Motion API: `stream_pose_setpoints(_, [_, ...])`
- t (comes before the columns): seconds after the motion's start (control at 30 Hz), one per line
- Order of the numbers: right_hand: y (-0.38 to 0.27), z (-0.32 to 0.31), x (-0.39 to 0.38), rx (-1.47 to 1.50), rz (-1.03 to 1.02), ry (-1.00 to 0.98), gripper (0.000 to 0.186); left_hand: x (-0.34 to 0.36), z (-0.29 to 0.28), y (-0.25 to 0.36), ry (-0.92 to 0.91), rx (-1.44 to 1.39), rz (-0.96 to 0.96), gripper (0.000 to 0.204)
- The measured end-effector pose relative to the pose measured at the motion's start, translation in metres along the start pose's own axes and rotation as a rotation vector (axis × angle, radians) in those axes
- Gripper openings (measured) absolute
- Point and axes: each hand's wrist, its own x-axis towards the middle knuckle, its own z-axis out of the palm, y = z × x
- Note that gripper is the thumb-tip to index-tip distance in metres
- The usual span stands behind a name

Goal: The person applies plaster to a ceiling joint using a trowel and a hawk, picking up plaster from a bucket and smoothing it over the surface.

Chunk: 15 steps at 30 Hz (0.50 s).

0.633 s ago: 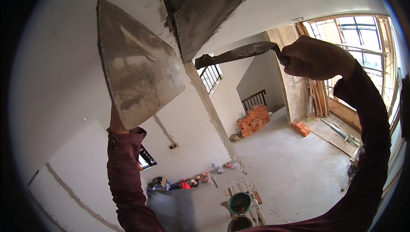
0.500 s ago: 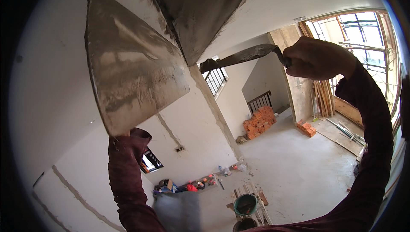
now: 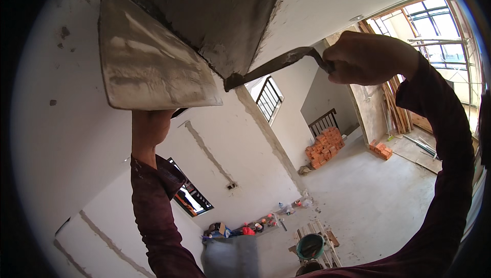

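Note:
My left hand holds up a flat plasterer's hawk smeared with grey mortar; the board hides the fingers gripping it from beneath. High on the right, my right hand is closed round the handle of a narrow trowel, its blade reaching left. A lump of mortar sits on the trowel's tip, at the lower corner of a dark grey, freshly coated beam overhead. Whether the tip touches that corner I cannot tell. The hawk's edge lies close under the beam's left side.
Far below, a green bucket stands on planks. Orange bricks are stacked by the stairs, with a smaller pile to the right. Bottles and bags line the wall's foot. Long timbers lean near the large window.
The hawk has tilted flatter, and my left wrist now shows under it. The trowel's tip has moved left and slightly down to the beam's corner. The view has shifted.

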Motion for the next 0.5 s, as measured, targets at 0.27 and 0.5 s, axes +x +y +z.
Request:
stream_pose_setpoints(0.27, [-0.017,-0.035,0.007,-0.144,0.003,0.027,0.025,0.007,0.013,0.032,0.004,-0.144,-0.005,0.038])
stream_pose_setpoints(0.5, [-0.028,-0.055,0.01,-0.356,0.131,-0.084,0.03,0.009,0.025,0.04,0.071,-0.162,-0.009,0.027])
